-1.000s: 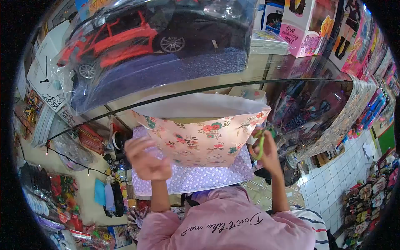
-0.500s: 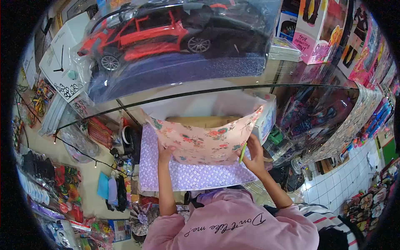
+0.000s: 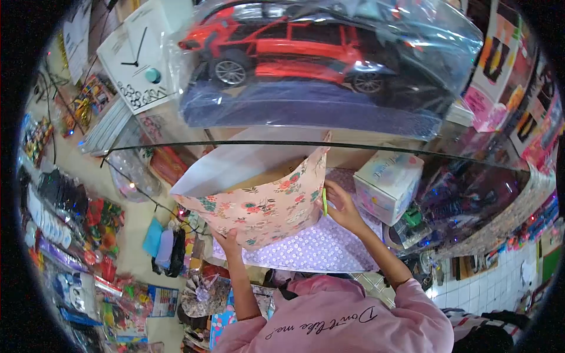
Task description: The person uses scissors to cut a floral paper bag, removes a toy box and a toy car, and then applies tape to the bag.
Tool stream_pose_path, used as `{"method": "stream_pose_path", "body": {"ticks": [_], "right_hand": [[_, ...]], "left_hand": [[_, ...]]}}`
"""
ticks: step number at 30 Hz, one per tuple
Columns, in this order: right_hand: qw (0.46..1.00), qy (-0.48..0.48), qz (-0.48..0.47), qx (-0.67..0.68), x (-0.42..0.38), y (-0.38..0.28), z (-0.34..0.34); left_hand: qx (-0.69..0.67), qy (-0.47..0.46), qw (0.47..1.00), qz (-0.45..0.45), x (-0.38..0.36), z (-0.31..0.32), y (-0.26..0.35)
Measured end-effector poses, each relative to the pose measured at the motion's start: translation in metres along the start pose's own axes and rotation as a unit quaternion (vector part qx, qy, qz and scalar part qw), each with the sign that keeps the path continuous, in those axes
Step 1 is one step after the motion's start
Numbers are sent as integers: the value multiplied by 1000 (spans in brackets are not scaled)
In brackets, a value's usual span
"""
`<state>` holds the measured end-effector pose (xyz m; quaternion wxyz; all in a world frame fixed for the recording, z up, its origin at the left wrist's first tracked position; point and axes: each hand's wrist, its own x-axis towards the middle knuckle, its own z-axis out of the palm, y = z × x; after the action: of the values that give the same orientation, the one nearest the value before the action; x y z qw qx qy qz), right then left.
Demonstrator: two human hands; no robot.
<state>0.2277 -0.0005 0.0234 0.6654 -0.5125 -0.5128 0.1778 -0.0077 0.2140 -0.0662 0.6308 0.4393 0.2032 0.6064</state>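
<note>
Pink floral paper (image 3: 259,209), white inside, stands curled open around a brown cardboard piece (image 3: 273,178). My left hand (image 3: 229,240) grips its lower left edge, thumb on the printed side. At the right edge of the paper, my right hand (image 3: 342,207) has its fingers bent around a thin yellow-green object (image 3: 324,202), whose full shape is hidden. Purple flowered paper (image 3: 329,244) lies flat beneath, and a white box (image 3: 388,182) rests to the right of my right hand.
A glass shelf edge (image 3: 282,143) crosses above the paper. On it sit a wrapped red toy car (image 3: 300,53) and a white clock (image 3: 138,59). Packaged goods (image 3: 112,265) hang at the left. A string of lights (image 3: 156,203) runs nearby.
The floral paper has turned and its left side has swung outward, both hands still on it. More of the white box and purple paper shows at the right. The whole view has shifted.
</note>
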Motion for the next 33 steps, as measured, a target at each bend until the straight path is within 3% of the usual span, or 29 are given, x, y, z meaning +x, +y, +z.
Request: {"method": "stream_pose_path", "body": {"ticks": [3,7,10,13,16,19,22,25,27,28,29,33], "right_hand": [[991,77,85,74,4,8,8],[979,178,73,73,-12,26,13],[970,56,165,-169,-34,19,-7],[918,-13,130,-374,-46,7,-14],[858,-81,202,-466,-46,4,-28],[749,-195,168,-610,-47,12,-34],[699,-298,148,-633,-34,5,-38],[706,-366,147,-588,-16,-18,-39],[828,-317,78,-456,-3,-60,-29],[863,-315,-1,-395,7,-84,-20],[889,-308,-76,-330,17,-107,-10],[924,-262,-193,-199,47,-151,20]], "left_hand": [[35,43,998,31,-14,16,13],[65,19,996,60,-15,19,17],[97,-12,995,34,-19,21,31],[134,-33,990,-4,-26,32,55],[183,-53,981,35,-30,44,80],[167,-15,976,141,-20,50,91],[141,-17,971,192,-7,73,123],[138,-40,967,208,-5,94,158],[141,-44,966,211,-9,112,184],[156,-47,966,201,-7,112,190],[170,-51,966,188,-3,112,194],[214,-66,962,154,2,108,204]]}}
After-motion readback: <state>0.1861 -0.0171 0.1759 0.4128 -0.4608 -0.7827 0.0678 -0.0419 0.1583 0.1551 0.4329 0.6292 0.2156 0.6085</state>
